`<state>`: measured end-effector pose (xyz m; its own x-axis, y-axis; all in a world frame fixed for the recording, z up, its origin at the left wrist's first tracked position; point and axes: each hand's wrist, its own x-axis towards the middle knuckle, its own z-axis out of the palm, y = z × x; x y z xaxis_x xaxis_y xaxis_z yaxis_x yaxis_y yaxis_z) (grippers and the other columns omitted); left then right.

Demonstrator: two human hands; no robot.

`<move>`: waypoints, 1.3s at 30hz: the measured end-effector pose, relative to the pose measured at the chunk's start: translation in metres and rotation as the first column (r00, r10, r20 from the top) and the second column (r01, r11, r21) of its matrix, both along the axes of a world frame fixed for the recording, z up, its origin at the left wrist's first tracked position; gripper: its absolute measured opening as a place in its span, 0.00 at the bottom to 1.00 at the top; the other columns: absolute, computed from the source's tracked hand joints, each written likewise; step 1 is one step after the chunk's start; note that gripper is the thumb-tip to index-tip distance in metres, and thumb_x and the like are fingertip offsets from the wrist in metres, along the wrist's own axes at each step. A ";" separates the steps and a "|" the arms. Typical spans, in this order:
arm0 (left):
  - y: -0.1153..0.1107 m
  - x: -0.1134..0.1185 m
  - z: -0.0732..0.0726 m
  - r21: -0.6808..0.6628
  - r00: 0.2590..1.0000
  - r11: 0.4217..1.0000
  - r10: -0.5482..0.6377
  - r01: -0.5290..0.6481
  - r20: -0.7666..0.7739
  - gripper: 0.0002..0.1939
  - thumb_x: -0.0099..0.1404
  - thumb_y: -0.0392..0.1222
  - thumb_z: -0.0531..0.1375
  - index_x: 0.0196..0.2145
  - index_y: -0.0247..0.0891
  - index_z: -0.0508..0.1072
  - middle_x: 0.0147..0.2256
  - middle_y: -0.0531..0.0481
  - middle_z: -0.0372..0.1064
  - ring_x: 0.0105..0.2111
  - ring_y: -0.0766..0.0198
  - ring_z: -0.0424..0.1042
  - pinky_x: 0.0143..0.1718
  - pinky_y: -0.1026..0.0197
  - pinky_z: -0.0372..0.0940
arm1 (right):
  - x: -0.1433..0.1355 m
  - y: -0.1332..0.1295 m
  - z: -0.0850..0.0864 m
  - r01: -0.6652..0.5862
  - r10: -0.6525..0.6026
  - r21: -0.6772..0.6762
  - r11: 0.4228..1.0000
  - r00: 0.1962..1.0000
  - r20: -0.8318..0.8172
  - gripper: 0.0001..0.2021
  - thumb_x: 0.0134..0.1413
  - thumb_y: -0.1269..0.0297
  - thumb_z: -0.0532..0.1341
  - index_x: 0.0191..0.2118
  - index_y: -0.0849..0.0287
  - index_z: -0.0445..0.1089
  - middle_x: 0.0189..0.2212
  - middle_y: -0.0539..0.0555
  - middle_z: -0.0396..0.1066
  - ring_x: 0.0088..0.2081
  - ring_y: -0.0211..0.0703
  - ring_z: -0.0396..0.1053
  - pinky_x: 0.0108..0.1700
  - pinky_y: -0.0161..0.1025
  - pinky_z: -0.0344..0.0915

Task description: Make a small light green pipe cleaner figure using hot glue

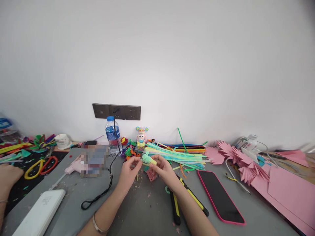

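Over the grey table, a small fuzzy mint-green and pale-yellow pipe-cleaner piece (147,159) is pinched between my two hands. My left hand (131,168) is closed on its left side, thumb and forefinger together. Its yellow end, on the right, sits in the closed fingers of my right hand (161,165). Just behind stands a small toy figure (141,139) with round blue-green ears. A bundle of pale pipe cleaners (177,155) lies beyond my right hand. Under my right forearm are black-and-yellow pliers (193,195).
A phone with a pink edge (220,196) lies to the right, near folded pink paper (251,170). On the left are a water bottle (113,134), a black cord (109,186), a pink glue gun (75,166), a white power bank (40,213), scissors (49,165) and another person's hand (10,177).
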<state>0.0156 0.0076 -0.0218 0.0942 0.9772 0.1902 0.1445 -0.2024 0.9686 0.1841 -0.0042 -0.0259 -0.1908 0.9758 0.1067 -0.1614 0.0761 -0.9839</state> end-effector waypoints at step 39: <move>-0.005 0.001 0.006 0.082 0.991 0.990 -0.109 0.115 -0.074 0.14 0.60 0.51 0.58 0.27 0.37 0.72 0.27 0.51 0.65 0.25 0.66 0.62 0.23 0.67 0.57 | 0.009 -0.009 0.017 -0.057 0.057 0.049 0.997 0.998 0.001 0.20 0.48 0.48 0.66 0.42 0.51 0.63 0.22 0.44 0.53 0.24 0.38 0.53 0.28 0.35 0.52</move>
